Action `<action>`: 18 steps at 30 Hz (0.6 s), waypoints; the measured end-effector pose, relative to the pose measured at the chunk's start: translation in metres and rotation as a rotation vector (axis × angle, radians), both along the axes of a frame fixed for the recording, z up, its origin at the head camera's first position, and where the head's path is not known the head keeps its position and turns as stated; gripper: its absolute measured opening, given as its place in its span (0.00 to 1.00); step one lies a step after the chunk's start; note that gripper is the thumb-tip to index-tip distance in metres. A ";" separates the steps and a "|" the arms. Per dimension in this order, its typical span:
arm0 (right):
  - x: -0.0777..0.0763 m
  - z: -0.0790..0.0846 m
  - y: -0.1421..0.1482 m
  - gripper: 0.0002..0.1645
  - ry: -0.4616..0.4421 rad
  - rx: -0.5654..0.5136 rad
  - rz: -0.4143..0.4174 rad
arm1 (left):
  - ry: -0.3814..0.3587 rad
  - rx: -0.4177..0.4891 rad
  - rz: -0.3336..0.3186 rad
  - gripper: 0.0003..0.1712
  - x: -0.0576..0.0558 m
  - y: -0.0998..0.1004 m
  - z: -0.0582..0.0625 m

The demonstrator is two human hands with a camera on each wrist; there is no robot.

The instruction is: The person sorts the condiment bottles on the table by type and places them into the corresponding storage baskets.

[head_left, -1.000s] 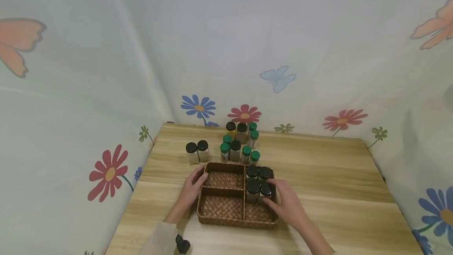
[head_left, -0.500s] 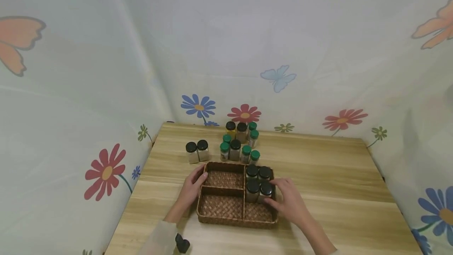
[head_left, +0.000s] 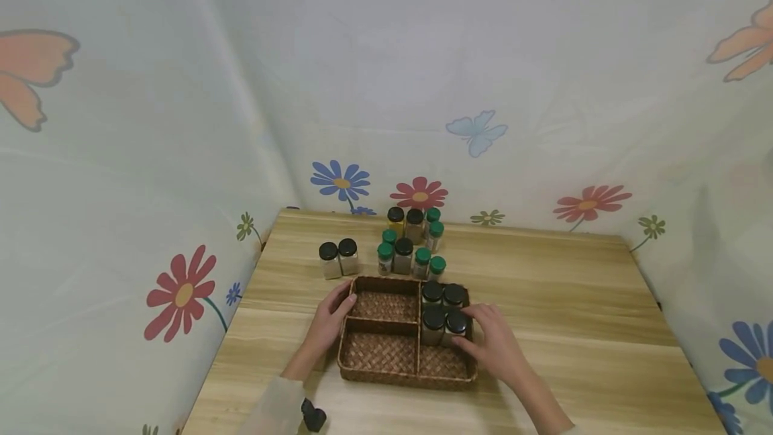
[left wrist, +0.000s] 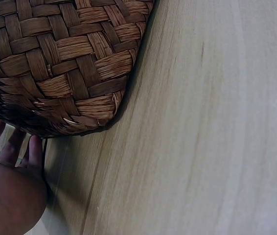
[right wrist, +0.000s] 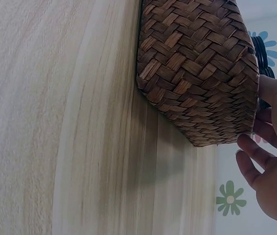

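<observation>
Jar by the right hand: the near-right jar (head_left: 456, 323) stands just left of the right hand (head_left: 496, 349), in the right compartment (head_left: 443, 362) of the woven basket (head_left: 386, 377).
Jar's long axis: upright, lid on top; I'd judge any move from here turns on that sideways hold on a standing jar, close inside the basket's right rim.
Nearer hand: the right, plainly; the left hand (head_left: 326, 324) is across at the basket's other end.
Right-hand hold: thumb at the jar's near side, a finger by its far side, pinching it (as best I can tell; the contact is small from up here).
Left-hand hold: thumb over the left rim, fingers outside, gripping the basket.
Basket's lie: flat on the wooden table (head_left: 555, 294), long side running left to right before the person.
Jar's neighbours: three other black-lidded jars (head_left: 433, 317) share its compartment; green-lidded jars (head_left: 385, 254) stand just behind the basket.
Right wrist view: it shows what the head view hides, the outer fingers beside the end wall and the thumb reaching over the rim; the wall conceals the jar's body.
Left wrist view: fingertips at the basket's underside corner, with no jar I can make out.
</observation>
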State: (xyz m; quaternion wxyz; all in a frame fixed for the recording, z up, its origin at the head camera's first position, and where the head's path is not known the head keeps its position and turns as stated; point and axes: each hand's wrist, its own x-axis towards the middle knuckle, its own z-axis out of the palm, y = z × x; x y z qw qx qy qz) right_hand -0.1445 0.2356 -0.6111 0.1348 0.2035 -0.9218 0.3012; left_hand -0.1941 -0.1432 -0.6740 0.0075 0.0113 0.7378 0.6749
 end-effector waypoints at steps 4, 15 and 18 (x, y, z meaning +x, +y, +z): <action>0.000 0.000 0.000 0.34 -0.007 0.004 -0.002 | -0.001 0.002 -0.003 0.32 0.001 0.000 0.001; 0.002 -0.004 -0.001 0.32 -0.066 -0.038 -0.008 | -0.005 -0.010 0.004 0.32 0.003 -0.001 0.004; 0.003 -0.005 -0.001 0.32 -0.069 -0.052 -0.008 | -0.007 -0.006 0.002 0.32 0.003 0.000 0.004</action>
